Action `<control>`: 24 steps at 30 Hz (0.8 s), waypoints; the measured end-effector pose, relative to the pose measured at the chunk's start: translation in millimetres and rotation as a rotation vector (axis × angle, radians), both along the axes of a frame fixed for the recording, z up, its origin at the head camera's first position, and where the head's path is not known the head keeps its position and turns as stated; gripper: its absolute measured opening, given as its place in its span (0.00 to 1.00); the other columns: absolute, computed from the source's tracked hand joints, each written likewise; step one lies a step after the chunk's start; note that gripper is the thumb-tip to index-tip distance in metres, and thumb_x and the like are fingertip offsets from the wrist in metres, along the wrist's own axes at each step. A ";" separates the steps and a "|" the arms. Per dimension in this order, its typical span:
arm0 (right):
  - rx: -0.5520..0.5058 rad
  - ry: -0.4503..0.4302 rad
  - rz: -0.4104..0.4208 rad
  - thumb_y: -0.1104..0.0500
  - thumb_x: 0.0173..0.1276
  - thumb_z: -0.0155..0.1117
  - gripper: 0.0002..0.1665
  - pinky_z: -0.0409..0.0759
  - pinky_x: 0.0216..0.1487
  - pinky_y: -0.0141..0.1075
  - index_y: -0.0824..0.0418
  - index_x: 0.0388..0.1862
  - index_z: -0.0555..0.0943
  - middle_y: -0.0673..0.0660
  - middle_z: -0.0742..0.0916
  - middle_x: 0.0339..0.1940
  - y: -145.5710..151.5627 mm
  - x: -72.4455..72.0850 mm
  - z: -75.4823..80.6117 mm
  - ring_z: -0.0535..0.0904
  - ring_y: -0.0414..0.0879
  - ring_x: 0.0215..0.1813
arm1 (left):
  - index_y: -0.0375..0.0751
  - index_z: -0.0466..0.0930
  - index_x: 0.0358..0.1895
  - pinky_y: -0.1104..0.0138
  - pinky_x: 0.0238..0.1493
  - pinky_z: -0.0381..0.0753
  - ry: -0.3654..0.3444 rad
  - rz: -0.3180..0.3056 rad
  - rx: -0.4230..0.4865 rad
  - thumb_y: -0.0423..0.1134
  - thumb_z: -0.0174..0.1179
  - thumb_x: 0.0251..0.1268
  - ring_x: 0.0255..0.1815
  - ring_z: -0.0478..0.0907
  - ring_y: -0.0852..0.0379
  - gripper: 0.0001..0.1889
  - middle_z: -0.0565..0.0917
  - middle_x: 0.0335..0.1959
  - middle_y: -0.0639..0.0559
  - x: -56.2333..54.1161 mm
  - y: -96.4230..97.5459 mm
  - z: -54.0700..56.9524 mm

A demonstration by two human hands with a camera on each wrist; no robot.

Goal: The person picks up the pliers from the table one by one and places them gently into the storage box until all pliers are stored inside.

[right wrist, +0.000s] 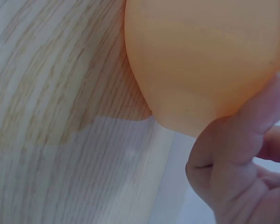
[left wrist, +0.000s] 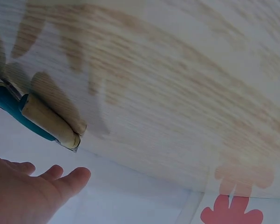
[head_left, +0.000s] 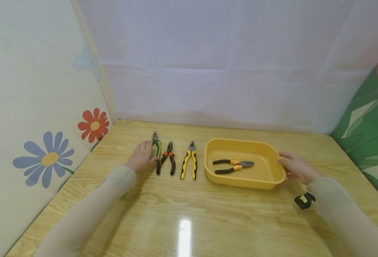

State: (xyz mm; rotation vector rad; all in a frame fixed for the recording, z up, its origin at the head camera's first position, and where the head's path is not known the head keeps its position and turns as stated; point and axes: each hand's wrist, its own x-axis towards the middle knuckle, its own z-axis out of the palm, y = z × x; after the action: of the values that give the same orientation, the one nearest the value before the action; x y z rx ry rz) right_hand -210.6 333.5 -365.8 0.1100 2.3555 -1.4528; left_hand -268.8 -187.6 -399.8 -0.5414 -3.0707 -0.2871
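My left hand [head_left: 142,157] is at the green-handled pliers [head_left: 157,147], the leftmost in a row on the table. In the left wrist view, the fingers of that hand [left wrist: 37,189] are loosely extended, with the pliers' handles [left wrist: 42,116] beside them and a gap between. My right hand [head_left: 298,167] grips the right end of a yellow plastic basin [head_left: 240,183], thumb at the rim and fingers outside. Inside the basin lie pliers with black and orange handles [head_left: 232,166]. In the right wrist view, the thumb of my right hand [right wrist: 242,158] lies against the basin's wall [right wrist: 191,70].
Between the left hand and the basin lie orange-and-black pliers [head_left: 166,159] and yellow-and-black pliers [head_left: 189,162]. A small black device [head_left: 304,200] hangs at the right wrist. White cloth [head_left: 224,71] stands behind the wooden table [head_left: 163,214].
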 end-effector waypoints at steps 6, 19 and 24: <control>-0.001 -0.004 -0.002 0.60 0.79 0.38 0.35 0.81 0.29 0.34 0.80 0.73 0.40 0.50 0.82 0.31 0.5 -0.7 0.1 0.80 0.40 0.30 | 0.21 0.47 0.72 0.42 0.69 0.54 -0.063 0.020 0.020 0.49 0.55 0.73 0.70 0.52 0.25 0.41 0.53 0.69 0.19 -2.8 0.1 -1.6; -0.012 0.005 0.008 0.61 0.78 0.37 0.35 0.80 0.28 0.34 0.80 0.73 0.39 0.51 0.82 0.31 -1.6 -0.1 0.3 0.79 0.40 0.30 | 0.24 0.40 0.74 0.38 0.66 0.56 -0.265 0.029 0.101 0.46 0.51 0.75 0.71 0.46 0.24 0.40 0.42 0.72 0.20 -13.2 1.7 -3.5; -0.016 0.004 0.001 0.61 0.78 0.38 0.35 0.80 0.27 0.34 0.81 0.72 0.40 0.51 0.81 0.30 -2.8 0.8 0.5 0.79 0.40 0.29 | 0.24 0.38 0.75 0.39 0.68 0.52 -0.301 0.037 0.095 0.44 0.47 0.76 0.73 0.39 0.26 0.38 0.36 0.73 0.21 -19.1 4.8 -10.1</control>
State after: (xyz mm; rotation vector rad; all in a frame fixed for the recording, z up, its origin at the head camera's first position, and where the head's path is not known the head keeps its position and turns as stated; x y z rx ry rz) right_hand -209.9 330.7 -365.2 0.1014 2.3465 -1.4721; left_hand -287.9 -182.9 -410.0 -0.4765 -3.3262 -0.5597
